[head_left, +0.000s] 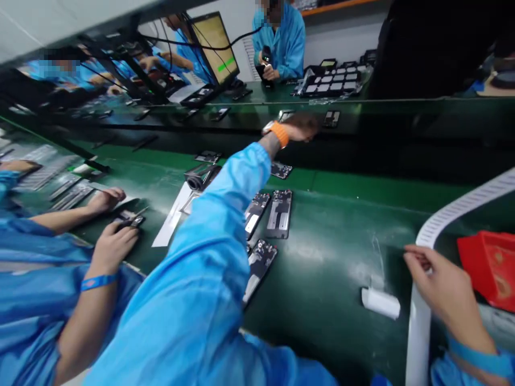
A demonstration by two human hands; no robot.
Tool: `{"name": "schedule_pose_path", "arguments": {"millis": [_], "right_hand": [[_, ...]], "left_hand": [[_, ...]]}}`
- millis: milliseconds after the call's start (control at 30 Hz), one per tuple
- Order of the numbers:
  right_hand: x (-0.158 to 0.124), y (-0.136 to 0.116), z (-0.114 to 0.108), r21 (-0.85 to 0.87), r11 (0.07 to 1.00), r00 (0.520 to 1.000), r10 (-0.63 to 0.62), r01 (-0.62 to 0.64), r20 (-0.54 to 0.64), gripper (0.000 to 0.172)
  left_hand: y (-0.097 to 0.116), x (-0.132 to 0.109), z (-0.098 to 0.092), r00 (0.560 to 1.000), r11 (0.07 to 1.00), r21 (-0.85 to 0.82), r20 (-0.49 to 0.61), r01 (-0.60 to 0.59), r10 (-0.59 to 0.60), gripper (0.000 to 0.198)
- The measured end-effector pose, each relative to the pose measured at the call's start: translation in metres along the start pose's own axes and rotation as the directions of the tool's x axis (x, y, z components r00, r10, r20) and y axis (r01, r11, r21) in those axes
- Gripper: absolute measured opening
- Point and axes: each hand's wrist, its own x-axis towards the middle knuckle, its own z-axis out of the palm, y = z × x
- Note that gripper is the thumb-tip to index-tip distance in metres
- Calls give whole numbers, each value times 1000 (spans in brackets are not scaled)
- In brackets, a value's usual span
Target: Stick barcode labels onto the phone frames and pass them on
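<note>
My left hand (301, 128), with an orange-strapped watch on its wrist, reaches far forward over the dark belt behind the bench. It is smeared by motion, so its fingers do not show clearly. A phone part (331, 118) lies just right of it, and another (286, 115) lies partly behind the wrist. At the right, beside the white slotted duct (418, 327), is my right hand (442, 284), its fingers curled together. Whatever they hold, if anything, cannot be made out. Opened phones (279, 214) (259, 268) lie by my left sleeve, some partly hidden.
A small white roll (380, 303) lies on the green bench (325, 268). A red bin (488, 268) stands far right. On the left, a co-worker's hands (115, 244) work on a phone part. Across the belt, another person (281, 43) holds a scanner near a monitor (215, 48).
</note>
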Motion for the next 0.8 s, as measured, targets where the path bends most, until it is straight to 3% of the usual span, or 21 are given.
{"name": "schedule_pose_path", "arguments": {"millis": [100, 167, 267, 400, 467, 533, 667, 800], "right_hand": [[-5, 6, -10, -143, 990, 995, -2, -12, -96, 38], [-9, 12, -11, -194, 981, 999, -33, 26, -30, 39], [-14, 22, -3, -156, 985, 996, -70, 79, 63, 47], [-12, 28, 9, -12, 990, 990, -140, 141, 33, 51], [-8, 28, 11, 37, 993, 994, -108, 109, -10, 48], [-6, 26, 12, 84, 993, 996, -84, 87, -39, 46], [-5, 24, 11, 125, 988, 993, -86, 96, -78, 45], [-7, 27, 6, 156, 979, 991, -123, 130, -54, 38]], "left_hand": [[24, -64, -5, 985, 988, 33, 98, -149, 145, 33], [47, -97, 12, 950, 950, 64, 85, -307, 301, 31], [90, -126, 70, 866, 868, 24, 78, -496, 493, 32], [139, -149, 174, 785, 812, -98, 209, -576, 583, 35], [149, -157, 216, 768, 805, -115, 251, -582, 590, 45], [148, -161, 243, 782, 814, -78, 238, -576, 577, 55], [138, -160, 259, 795, 811, -54, 174, -582, 582, 66], [138, -160, 260, 804, 816, -39, 146, -577, 576, 49]]}}
